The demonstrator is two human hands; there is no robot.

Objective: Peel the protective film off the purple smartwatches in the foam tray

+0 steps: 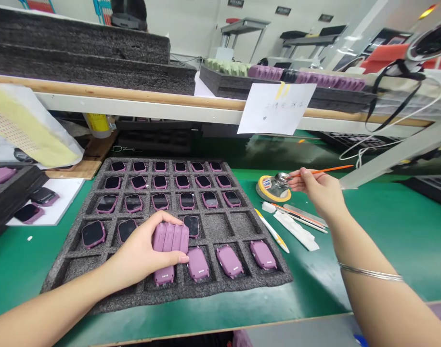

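Observation:
My left hand [144, 246] grips a row of several purple smartwatch cases [171, 237], pressed together side by side above the black foam tray [220, 226]. Dark-screened smartwatches [160, 181] lie face up in the tray's back rows. In the front row, purple watches [229, 261] lie back side up. With my right hand [316, 188] I pinch a thin orange stick [332, 169], whose pointed end sticks out to the right. Its other end is at the metal top of a squat bottle [274, 187] ringed with yellow tape; the tip is too small to make out.
Right of the tray lie a yellow-and-white pen-like tool [273, 231], thin sticks [307, 219] and a white wipe [296, 231]. More watches [30, 212] are at the left on a white sheet. A shelf [220, 108] with foam trays and a hanging paper [277, 108] spans the back.

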